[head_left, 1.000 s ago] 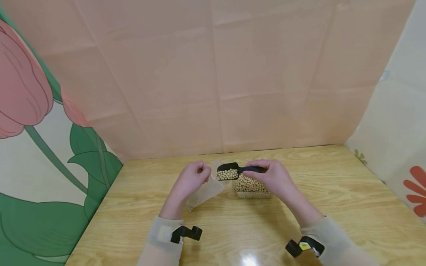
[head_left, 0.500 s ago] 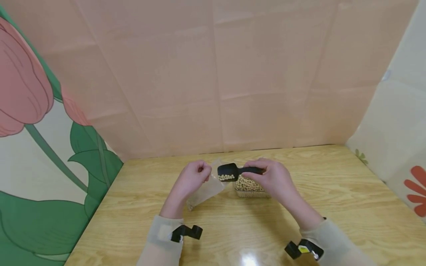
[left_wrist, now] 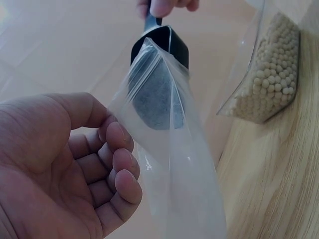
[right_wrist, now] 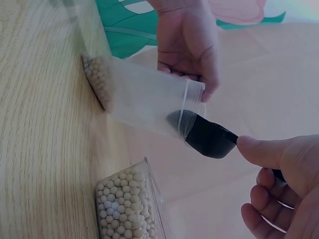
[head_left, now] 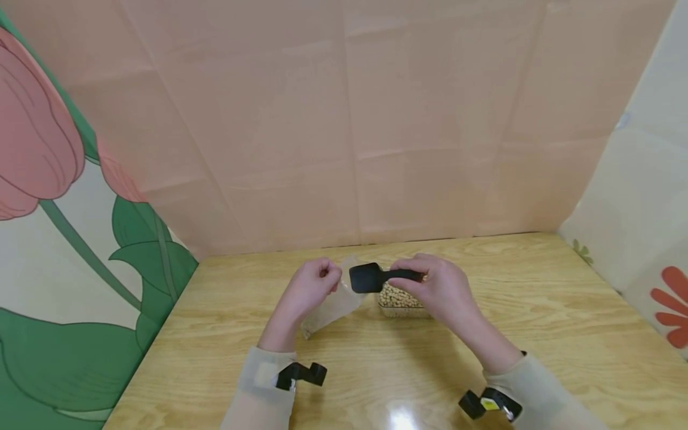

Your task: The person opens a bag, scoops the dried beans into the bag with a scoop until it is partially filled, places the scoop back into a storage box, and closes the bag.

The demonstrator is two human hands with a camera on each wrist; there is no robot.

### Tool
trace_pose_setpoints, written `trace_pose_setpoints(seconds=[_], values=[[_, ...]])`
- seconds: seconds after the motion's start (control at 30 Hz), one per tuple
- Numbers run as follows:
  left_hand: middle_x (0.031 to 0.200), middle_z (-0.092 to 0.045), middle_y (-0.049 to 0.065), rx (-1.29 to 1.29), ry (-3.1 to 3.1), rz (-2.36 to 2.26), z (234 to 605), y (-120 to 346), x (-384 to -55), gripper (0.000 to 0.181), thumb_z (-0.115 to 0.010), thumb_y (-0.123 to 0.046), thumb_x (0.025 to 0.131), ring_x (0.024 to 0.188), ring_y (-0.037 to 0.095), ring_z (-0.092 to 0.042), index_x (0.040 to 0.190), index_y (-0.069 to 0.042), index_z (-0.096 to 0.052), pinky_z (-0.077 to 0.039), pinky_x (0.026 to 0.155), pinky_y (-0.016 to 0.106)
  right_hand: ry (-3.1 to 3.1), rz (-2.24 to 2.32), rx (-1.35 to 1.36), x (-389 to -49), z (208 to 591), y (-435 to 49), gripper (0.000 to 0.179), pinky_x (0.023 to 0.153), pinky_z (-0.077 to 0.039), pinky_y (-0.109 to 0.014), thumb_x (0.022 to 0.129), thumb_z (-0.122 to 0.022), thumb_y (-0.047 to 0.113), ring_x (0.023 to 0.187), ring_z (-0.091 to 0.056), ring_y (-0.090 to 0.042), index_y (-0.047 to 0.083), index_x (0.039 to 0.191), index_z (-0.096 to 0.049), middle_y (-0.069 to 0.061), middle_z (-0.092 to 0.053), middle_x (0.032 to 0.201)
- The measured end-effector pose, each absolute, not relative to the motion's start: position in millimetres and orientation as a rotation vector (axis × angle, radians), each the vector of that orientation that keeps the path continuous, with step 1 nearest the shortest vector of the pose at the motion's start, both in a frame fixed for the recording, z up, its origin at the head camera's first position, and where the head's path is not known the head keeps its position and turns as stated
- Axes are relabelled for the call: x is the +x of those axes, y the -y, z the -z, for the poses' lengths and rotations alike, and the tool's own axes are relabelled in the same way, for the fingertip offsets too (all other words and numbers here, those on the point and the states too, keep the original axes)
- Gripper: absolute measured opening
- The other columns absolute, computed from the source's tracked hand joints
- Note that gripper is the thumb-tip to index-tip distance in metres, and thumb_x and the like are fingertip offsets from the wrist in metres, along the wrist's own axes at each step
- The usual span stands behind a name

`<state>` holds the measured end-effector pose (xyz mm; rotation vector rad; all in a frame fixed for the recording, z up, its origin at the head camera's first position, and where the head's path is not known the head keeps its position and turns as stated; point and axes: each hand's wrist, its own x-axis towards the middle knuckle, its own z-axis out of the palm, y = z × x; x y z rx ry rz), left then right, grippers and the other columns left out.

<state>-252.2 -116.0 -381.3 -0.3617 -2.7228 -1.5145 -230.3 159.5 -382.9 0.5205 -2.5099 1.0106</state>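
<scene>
My left hand (head_left: 314, 289) pinches the rim of a clear zip bag (left_wrist: 184, 174) between thumb and fingers. Small round beige beads (right_wrist: 98, 77) fill the bag's bottom corner. In my right hand (head_left: 438, 286) is the handle of a black scoop (head_left: 366, 278), gripped by thumb and fingers. The scoop's front end sits inside the bag's mouth, showing through the plastic in both wrist views. No beads show in the scoop's bowl in the head view. Behind and below my right hand stands a clear box (right_wrist: 127, 204) full of the same beads.
Everything stands on a wood-grain table (head_left: 349, 382). A pink sheet (head_left: 344, 131) hangs along the table's back edge. Flower-printed panels border it on the left (head_left: 64, 239) and right. A small black camera is strapped on each sleeve.
The scoop has tipped at the bag's mouth, and the beads seen in its bowl have gone out of it. The left hand has kept its place on the bag.
</scene>
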Motion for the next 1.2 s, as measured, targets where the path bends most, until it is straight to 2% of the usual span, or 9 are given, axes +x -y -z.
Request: trace_pose_setpoints(seconds=[0.2,0.33,0.53,0.77,1.2], values=[[0.075,-0.06,0.003,-0.357,2.723,1.528,381.4,116.3,-253.2,0.027,-0.058,-0.015,0.108,0.057,0.017,-0.038,0.083,-0.01,-0.066,-0.035,0.057,0.034,2.533,-1.143,0.48,-232.1,380.8,-165.2,0.019,0.077,-0.056,-0.038,0.091,-0.093,0.026,0.093,-0.072,-0.017,0.025,0.109,-0.088,0.004,-0.081,0.111],[0.075,-0.06,0.003,-0.353,2.72,1.533,380.9,116.1,-253.4,0.027,-0.058,-0.016,0.109,0.057,0.016,-0.037,0.083,-0.01,-0.066,-0.035,0.058,0.034,2.549,-1.263,0.435,-231.7,376.6,-172.7,0.02,0.073,-0.055,-0.035,0.093,-0.092,0.029,0.092,-0.069,-0.02,0.022,0.112,-0.087,0.001,-0.081,0.115],[0.076,-0.06,0.003,-0.343,2.729,1.525,380.7,116.0,-254.0,0.027,-0.057,-0.017,0.109,0.059,0.017,-0.038,0.084,-0.01,-0.065,-0.036,0.058,0.034,2.585,-1.45,0.337,-230.0,374.5,-188.3,0.032,0.064,-0.052,-0.032,0.094,-0.09,0.038,0.081,-0.063,-0.025,0.02,0.12,-0.086,-0.004,-0.079,0.127],[0.076,-0.06,0.003,-0.336,2.738,1.501,380.8,116.5,-254.1,0.027,-0.058,-0.018,0.109,0.061,0.018,-0.041,0.083,-0.011,-0.065,-0.036,0.059,0.034,2.596,-1.58,0.294,-229.1,377.0,-200.5,0.043,0.068,-0.053,-0.031,0.094,-0.088,0.046,0.091,-0.065,-0.023,0.019,0.127,-0.084,-0.006,-0.075,0.136],[0.076,-0.059,0.003,-0.332,2.729,1.499,380.2,117.3,-252.3,0.027,-0.057,-0.018,0.108,0.061,0.018,-0.041,0.083,-0.011,-0.064,-0.036,0.058,0.034,2.635,-1.54,0.163,-232.4,381.8,-232.2,0.053,0.071,-0.051,-0.03,0.094,-0.087,0.049,0.096,-0.062,-0.019,0.014,0.133,-0.081,-0.01,-0.076,0.13]])
